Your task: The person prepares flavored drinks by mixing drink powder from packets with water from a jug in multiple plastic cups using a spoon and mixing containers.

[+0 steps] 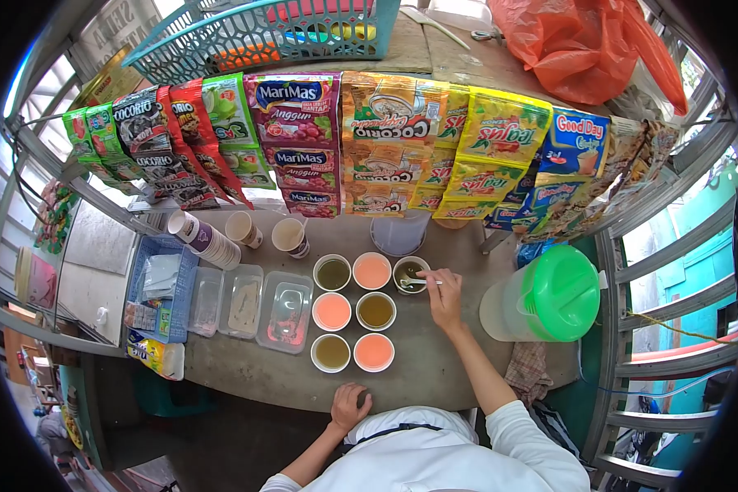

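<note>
My right hand [444,302] pinches a light-coloured spoon [416,281]. The spoon's tip dips into a paper cup [396,287] of dark liquid at the right end of the back row. Several more white-rimmed cups stand close together to its left and in front. Some hold a pink drink [374,351], others a greenish-brown drink [375,312]. My left hand [351,406] rests at the table's near edge, fingers curled in, just below the front cups. Nothing shows in it.
A jug with a green lid [562,293] stands right. Clear plastic tubs [285,316], a blue basket [184,287] and stacked paper cups [217,244] are left. Hanging drink sachets [295,148] cross the far side, above a clear round container [398,236]. A cloth [526,369] lies right.
</note>
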